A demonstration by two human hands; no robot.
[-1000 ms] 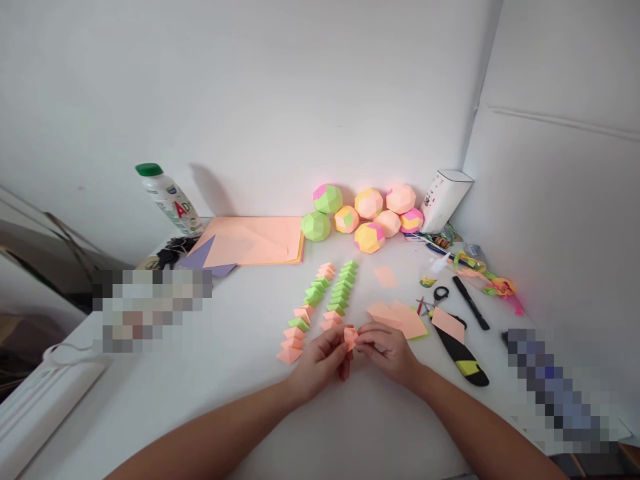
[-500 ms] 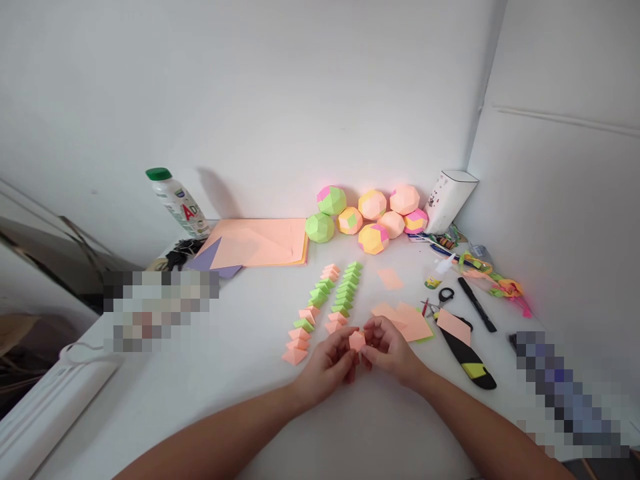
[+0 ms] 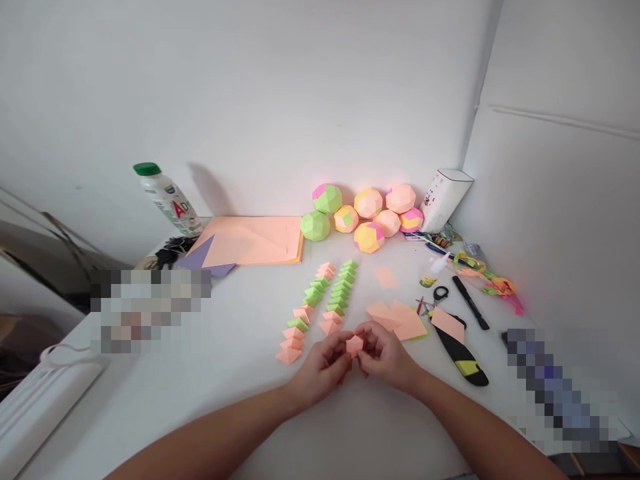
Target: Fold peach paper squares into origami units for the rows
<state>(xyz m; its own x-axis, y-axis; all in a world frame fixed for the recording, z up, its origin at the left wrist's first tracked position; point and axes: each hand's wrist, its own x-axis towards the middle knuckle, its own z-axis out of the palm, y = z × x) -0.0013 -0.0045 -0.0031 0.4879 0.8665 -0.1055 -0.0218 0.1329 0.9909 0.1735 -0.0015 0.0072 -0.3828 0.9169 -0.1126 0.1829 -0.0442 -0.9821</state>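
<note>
A small peach folded paper piece [image 3: 355, 345] is pinched between my two hands, low over the white table. My left hand [image 3: 320, 367] grips its left side with thumb and fingers. On its right side, my right hand [image 3: 387, 357] holds it with curled fingers, some of them hidden behind. Just beyond my hands stand two rows of folded paper units, a left row [image 3: 313, 295] and a right row [image 3: 341, 293], in green and peach. Peach paper sheets [image 3: 407, 321] lie flat beyond my right hand, with a smaller peach piece [image 3: 385, 277] behind them.
Several faceted paper balls [image 3: 369, 237] sit by the wall. Scissors [image 3: 440, 293], a black-and-yellow cutter [image 3: 457, 353], a black pen [image 3: 470, 302] and a glue bottle [image 3: 435, 270] lie at right. Stacked paper [image 3: 250, 240] and a green-capped bottle [image 3: 167, 200] stand at back left.
The whole view has shifted slightly, so things appear a little further left. Both hands still hold the peach piece, which is turned slightly, and the right fingers have shifted around it.
</note>
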